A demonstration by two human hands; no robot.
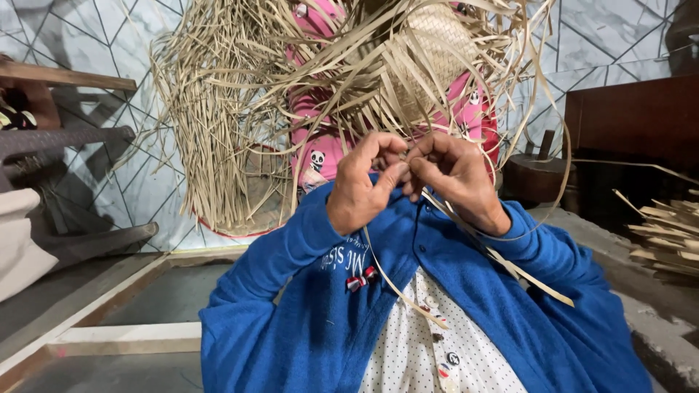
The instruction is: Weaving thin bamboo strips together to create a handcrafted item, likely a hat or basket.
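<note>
Nearest, the blue cardigan sleeves [291,291] come up from below over a white dotted shirt [422,349], and both arms meet in front of the chest. The left hand [364,185] is curled nearly closed, thumb and forefinger pinching a thin dry palm strip [386,273] right where it meets the weaving. The right hand [455,178] is closed to the same degree, its fingertips touching the left's and nipping the same spot from the other side. Loose ends of the strips trail down from the pinch across the shirt, and one longer strip [531,280] runs off over the right sleeve.

Just beyond the hands hangs the woven piece itself, a half-made palm-leaf basket [429,51], its tight plaited patch above the fingers and a great shock of unwoven ends [218,124] fanning out to the left. From where I stand, the plaiting would go best with the pinch kept close against the finished weave, so the strip lies flat and snug and does not twist or crack.

Behind the basket sits another person in pink clothing [320,156], mostly hidden. To the right, cut strips [670,233] lie piled beside a dark wooden cabinet [633,120]; a round wooden block [535,175] stands near it. The tiled wall [109,44] closes the back.
</note>
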